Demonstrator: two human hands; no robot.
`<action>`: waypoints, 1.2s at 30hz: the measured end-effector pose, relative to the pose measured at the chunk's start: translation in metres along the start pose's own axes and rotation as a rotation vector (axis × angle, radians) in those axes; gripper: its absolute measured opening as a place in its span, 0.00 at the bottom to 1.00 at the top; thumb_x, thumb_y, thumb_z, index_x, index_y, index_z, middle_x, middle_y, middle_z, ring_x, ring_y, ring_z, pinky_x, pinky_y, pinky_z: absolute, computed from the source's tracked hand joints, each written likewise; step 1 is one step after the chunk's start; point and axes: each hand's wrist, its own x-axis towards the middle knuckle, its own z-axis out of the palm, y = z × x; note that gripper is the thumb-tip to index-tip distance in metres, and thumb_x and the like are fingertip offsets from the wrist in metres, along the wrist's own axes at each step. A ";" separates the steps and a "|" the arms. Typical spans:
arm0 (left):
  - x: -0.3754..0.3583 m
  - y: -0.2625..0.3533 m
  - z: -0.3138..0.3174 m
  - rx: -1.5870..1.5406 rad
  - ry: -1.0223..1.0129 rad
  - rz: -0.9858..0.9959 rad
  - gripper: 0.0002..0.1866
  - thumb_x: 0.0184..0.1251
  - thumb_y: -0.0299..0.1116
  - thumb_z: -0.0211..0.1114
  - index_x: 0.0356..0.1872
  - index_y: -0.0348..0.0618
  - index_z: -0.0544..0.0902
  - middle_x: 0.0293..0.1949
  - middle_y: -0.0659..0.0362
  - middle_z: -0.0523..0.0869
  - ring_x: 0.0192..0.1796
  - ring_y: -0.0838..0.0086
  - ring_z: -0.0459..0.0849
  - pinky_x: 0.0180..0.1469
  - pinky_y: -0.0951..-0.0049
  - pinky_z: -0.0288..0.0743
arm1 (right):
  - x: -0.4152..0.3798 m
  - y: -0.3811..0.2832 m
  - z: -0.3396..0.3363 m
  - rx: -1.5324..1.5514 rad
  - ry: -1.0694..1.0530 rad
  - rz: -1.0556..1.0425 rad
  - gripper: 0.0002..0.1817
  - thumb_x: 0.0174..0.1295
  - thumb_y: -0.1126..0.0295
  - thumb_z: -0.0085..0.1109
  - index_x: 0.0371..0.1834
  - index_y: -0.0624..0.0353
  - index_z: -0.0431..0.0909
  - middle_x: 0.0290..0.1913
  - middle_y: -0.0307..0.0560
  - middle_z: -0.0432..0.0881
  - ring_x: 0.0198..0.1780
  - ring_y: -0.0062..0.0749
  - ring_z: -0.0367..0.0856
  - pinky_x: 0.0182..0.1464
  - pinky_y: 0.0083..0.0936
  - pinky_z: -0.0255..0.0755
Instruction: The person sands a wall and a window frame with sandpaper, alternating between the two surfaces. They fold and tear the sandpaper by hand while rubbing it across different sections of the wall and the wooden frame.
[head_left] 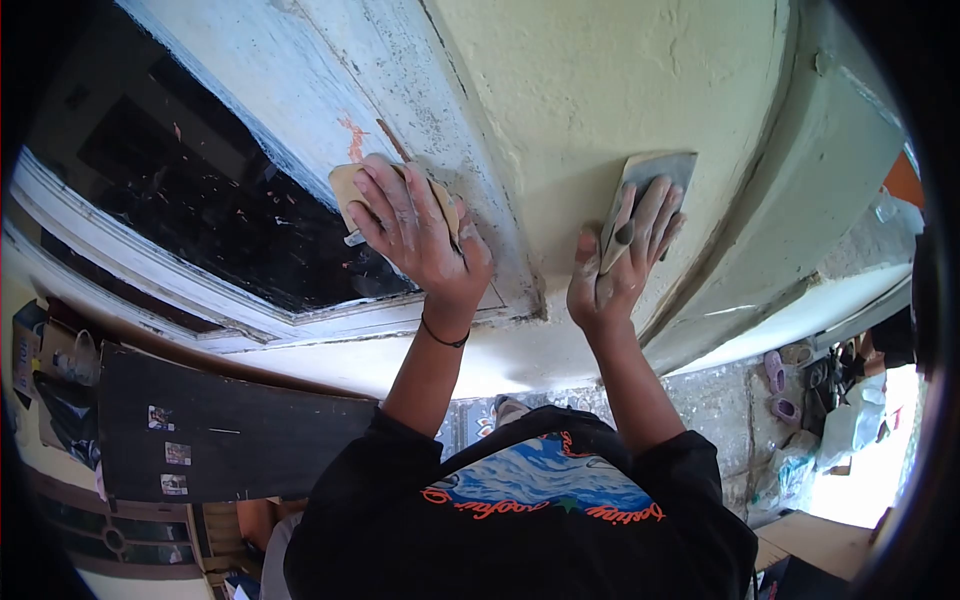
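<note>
My left hand point(415, 220), dusted with pale powder and wearing a dark wristband, is pressed over a tan flat piece point(345, 185) that looks like sandpaper. Its fingers cover most of the piece, so the exact kind is partly hidden. Beneath it is the worn white window frame point(370, 75), with orange and brown marks near the fingertips. Against the cream wall point(570, 110), my right hand point(625, 270) grips a putty knife point(675, 165). The knife's wide grey blade points up the wall, and my fingers lie along it.
Dark window glass point(230, 160) with pale specks lies left of the frame. A dark board point(240, 430) with small pictures stands lower left. Pink clogs point(785, 410) and plastic bags point(795, 465) are on the floor at right, near a cardboard piece point(820, 545).
</note>
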 end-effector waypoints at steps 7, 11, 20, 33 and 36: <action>0.003 -0.002 -0.001 0.003 -0.008 0.046 0.24 0.69 0.36 0.45 0.62 0.34 0.62 0.67 0.35 0.53 0.71 0.41 0.45 0.68 0.46 0.32 | 0.031 -0.010 -0.004 -0.034 -0.003 -0.026 0.32 0.52 0.61 0.51 0.63 0.57 0.66 0.68 0.69 0.52 0.72 0.63 0.42 0.68 0.56 0.28; 0.002 -0.002 -0.002 -0.064 0.010 0.004 0.18 0.69 0.37 0.48 0.55 0.39 0.65 0.67 0.31 0.50 0.71 0.40 0.42 0.67 0.44 0.33 | 0.044 -0.013 -0.004 -0.041 0.083 -0.056 0.31 0.52 0.62 0.50 0.63 0.56 0.67 0.69 0.67 0.53 0.72 0.61 0.43 0.68 0.54 0.27; 0.000 -0.008 0.007 -0.197 0.111 -0.011 0.14 0.64 0.36 0.51 0.49 0.47 0.63 0.66 0.30 0.51 0.71 0.41 0.42 0.66 0.44 0.26 | 0.002 -0.007 -0.004 0.016 -0.054 -0.016 0.29 0.53 0.65 0.49 0.61 0.60 0.68 0.68 0.68 0.52 0.72 0.62 0.41 0.68 0.57 0.26; 0.000 0.000 0.002 -0.055 0.085 -0.021 0.11 0.69 0.36 0.48 0.47 0.44 0.69 0.68 0.35 0.50 0.72 0.45 0.42 0.67 0.44 0.31 | 0.034 -0.013 -0.007 0.082 0.002 -0.076 0.29 0.55 0.62 0.49 0.62 0.60 0.68 0.68 0.68 0.53 0.72 0.61 0.43 0.68 0.56 0.27; 0.000 0.002 0.002 -0.032 0.093 -0.027 0.10 0.69 0.35 0.48 0.46 0.43 0.69 0.67 0.35 0.50 0.72 0.44 0.42 0.67 0.43 0.34 | 0.003 -0.006 -0.003 0.059 -0.058 -0.046 0.30 0.52 0.63 0.49 0.61 0.60 0.69 0.68 0.68 0.54 0.72 0.61 0.43 0.68 0.56 0.26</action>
